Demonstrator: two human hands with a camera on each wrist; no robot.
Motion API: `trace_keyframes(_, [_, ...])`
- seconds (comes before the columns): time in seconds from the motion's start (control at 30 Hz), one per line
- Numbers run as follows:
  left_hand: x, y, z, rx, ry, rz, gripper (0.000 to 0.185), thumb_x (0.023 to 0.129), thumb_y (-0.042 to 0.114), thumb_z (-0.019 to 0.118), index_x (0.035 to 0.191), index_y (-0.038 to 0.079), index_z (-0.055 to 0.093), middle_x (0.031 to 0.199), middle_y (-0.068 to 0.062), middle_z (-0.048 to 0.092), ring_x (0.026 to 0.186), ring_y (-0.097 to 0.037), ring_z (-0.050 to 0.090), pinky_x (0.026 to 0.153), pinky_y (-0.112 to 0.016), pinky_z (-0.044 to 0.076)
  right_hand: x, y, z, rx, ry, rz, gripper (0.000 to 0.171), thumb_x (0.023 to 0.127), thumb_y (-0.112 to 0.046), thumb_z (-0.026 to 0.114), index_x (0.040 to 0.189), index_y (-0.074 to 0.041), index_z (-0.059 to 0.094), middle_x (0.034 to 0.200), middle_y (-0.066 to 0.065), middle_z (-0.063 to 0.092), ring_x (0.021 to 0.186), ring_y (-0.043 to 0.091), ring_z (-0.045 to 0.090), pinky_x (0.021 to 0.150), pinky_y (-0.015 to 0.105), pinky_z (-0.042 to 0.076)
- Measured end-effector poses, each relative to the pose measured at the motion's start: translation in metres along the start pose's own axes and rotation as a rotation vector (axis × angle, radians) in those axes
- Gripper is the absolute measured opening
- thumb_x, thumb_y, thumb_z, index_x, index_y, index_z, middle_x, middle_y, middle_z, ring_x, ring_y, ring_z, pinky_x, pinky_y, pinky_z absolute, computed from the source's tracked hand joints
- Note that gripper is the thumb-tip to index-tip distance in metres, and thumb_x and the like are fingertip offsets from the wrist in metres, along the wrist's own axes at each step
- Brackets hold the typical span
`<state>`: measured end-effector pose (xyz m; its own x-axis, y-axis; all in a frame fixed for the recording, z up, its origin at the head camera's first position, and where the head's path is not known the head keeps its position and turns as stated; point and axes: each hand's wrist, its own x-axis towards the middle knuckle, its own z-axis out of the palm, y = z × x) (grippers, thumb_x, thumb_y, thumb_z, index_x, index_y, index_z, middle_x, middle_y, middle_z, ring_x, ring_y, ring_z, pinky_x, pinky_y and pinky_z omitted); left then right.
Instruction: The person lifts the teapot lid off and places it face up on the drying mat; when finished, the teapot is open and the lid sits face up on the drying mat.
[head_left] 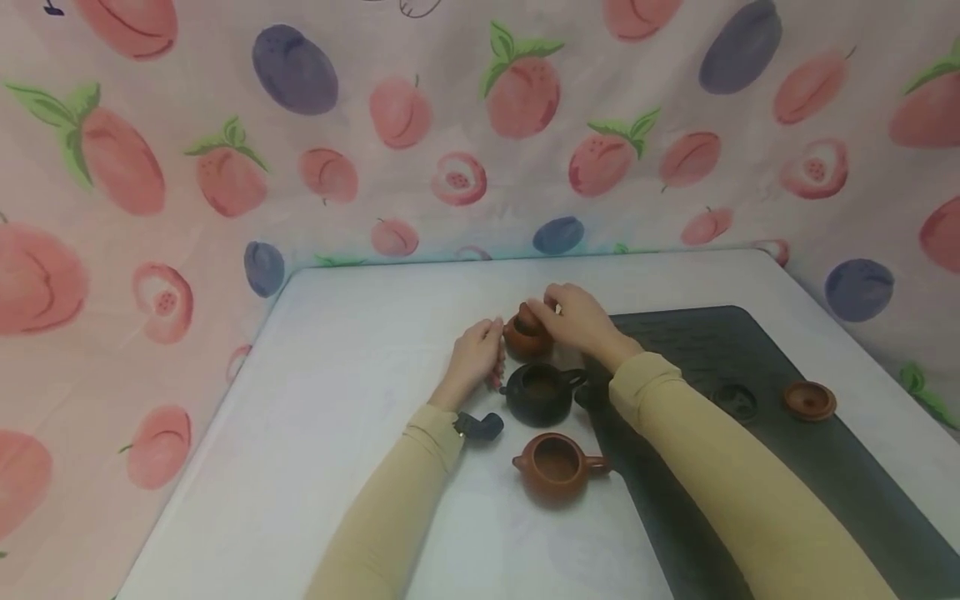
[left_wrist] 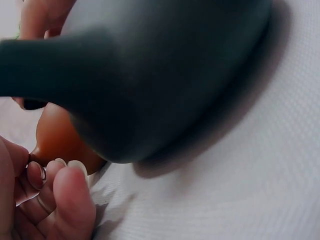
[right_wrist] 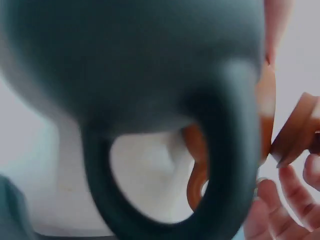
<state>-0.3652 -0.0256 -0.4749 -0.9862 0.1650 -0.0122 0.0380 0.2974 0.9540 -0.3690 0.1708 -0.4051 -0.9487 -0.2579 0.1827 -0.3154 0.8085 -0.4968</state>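
Farthest back of three teapots in a row stands a reddish-brown teapot. My left hand is at its left side, thumb and finger pinching the tip of its spout in the left wrist view. With my right hand I hold a brown lid by its knob, tilted on edge close to the teapot's opening. A black teapot without a lid stands just in front and fills much of both wrist views. Nearest me sits another lidless reddish-brown teapot, handle pointing right.
A dark tray lies along the right side of the white table. On it rest a black lid and a brown lid. A fruit-print cloth hangs behind the table.
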Motion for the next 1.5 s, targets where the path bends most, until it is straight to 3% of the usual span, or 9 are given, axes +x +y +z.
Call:
trace_keyframes(0.17, [0.0, -0.001, 0.0, -0.007, -0.006, -0.001, 0.046, 0.111, 0.041, 0.041, 0.088, 0.004, 0.057, 0.063, -0.009, 0.059, 0.042, -0.02, 0.057, 0.043, -0.038, 0.052, -0.007, 0.005, -0.002, 0.197, 0.025, 0.039, 0.037, 0.108, -0.04, 0.052, 0.09, -0.008, 0.058, 0.094, 0.011, 0.06, 0.088, 0.029, 0.056, 0.077, 0.042, 0.049])
trace_keyframes(0.4, [0.0, 0.001, -0.001, 0.009, -0.008, -0.002, 0.046, 0.111, 0.04, 0.041, 0.09, 0.003, 0.058, 0.065, -0.009, 0.059, 0.043, -0.02, 0.057, 0.044, -0.037, 0.052, -0.013, 0.009, -0.008, 0.469, -0.047, 0.171, 0.042, 0.107, -0.046, 0.051, 0.099, -0.005, 0.059, 0.111, 0.014, 0.063, 0.102, 0.03, 0.066, 0.085, 0.046, 0.056])
trace_keyframes(0.5, [0.0, 0.001, -0.001, 0.014, -0.005, -0.003, 0.046, 0.111, 0.041, 0.041, 0.092, 0.003, 0.058, 0.066, -0.009, 0.059, 0.043, -0.02, 0.057, 0.044, -0.037, 0.053, -0.015, 0.012, -0.011, 0.671, -0.068, 0.24, 0.043, 0.108, -0.045, 0.048, 0.105, -0.004, 0.059, 0.114, 0.014, 0.061, 0.103, 0.027, 0.065, 0.091, 0.045, 0.052])
trace_keyframes(0.6, [-0.001, 0.001, 0.0, 0.015, -0.007, -0.007, 0.047, 0.111, 0.042, 0.041, 0.092, 0.003, 0.058, 0.066, -0.008, 0.059, 0.044, -0.02, 0.057, 0.045, -0.036, 0.053, -0.017, 0.016, -0.015, 0.952, -0.086, 0.284, 0.036, 0.11, -0.039, 0.046, 0.112, -0.006, 0.059, 0.116, 0.013, 0.054, 0.098, 0.024, 0.063, 0.096, 0.044, 0.048])
trace_keyframes(0.73, [-0.001, 0.0, 0.0, 0.015, -0.011, -0.003, 0.047, 0.111, 0.042, 0.041, 0.089, 0.004, 0.057, 0.064, -0.008, 0.059, 0.043, -0.019, 0.058, 0.045, -0.038, 0.054, -0.024, 0.022, -0.019, 1.275, -0.097, 0.338, 0.024, 0.111, -0.032, 0.047, 0.11, -0.014, 0.064, 0.115, 0.005, 0.053, 0.094, 0.019, 0.064, 0.098, 0.039, 0.045])
trace_keyframes(0.87, [-0.001, 0.0, 0.0, 0.023, -0.001, 0.007, 0.047, 0.111, 0.041, 0.041, 0.086, 0.006, 0.057, 0.064, -0.009, 0.059, 0.043, -0.019, 0.058, 0.046, -0.039, 0.054, -0.033, 0.029, -0.023, 1.488, -0.094, 0.388, 0.024, 0.11, -0.029, 0.051, 0.104, -0.02, 0.072, 0.108, 0.0, 0.066, 0.094, 0.017, 0.067, 0.097, 0.035, 0.045])
trace_keyframes(1.0, [-0.001, 0.001, 0.0, 0.024, 0.006, 0.007, 0.048, 0.111, 0.043, 0.041, 0.085, 0.006, 0.057, 0.064, -0.009, 0.06, 0.042, -0.02, 0.058, 0.046, -0.039, 0.054, -0.043, 0.032, -0.025, 1.681, -0.082, 0.396, 0.027, 0.108, -0.026, 0.053, 0.1, -0.016, 0.076, 0.102, 0.004, 0.072, 0.087, 0.02, 0.066, 0.086, 0.034, 0.05])
trace_keyframes(1.2, [-0.001, 0.002, 0.0, 0.032, 0.012, 0.003, 0.048, 0.111, 0.043, 0.041, 0.086, 0.006, 0.057, 0.065, -0.01, 0.06, 0.043, -0.02, 0.058, 0.046, -0.039, 0.054, -0.062, 0.035, -0.023, 1.859, -0.092, 0.381, 0.029, 0.108, -0.025, 0.055, 0.098, -0.009, 0.076, 0.103, 0.009, 0.072, 0.08, 0.019, 0.063, 0.072, 0.03, 0.051])
trace_keyframes(1.5, [-0.001, 0.001, 0.001, 0.033, 0.025, -0.009, 0.046, 0.111, 0.043, 0.042, 0.088, 0.007, 0.057, 0.068, -0.009, 0.061, 0.045, -0.02, 0.058, 0.046, -0.038, 0.054, -0.09, 0.054, -0.028, 1.82, -0.102, 0.424, 0.03, 0.109, -0.03, 0.052, 0.111, -0.01, 0.074, 0.115, 0.013, 0.073, 0.085, 0.02, 0.065, 0.075, 0.031, 0.051])
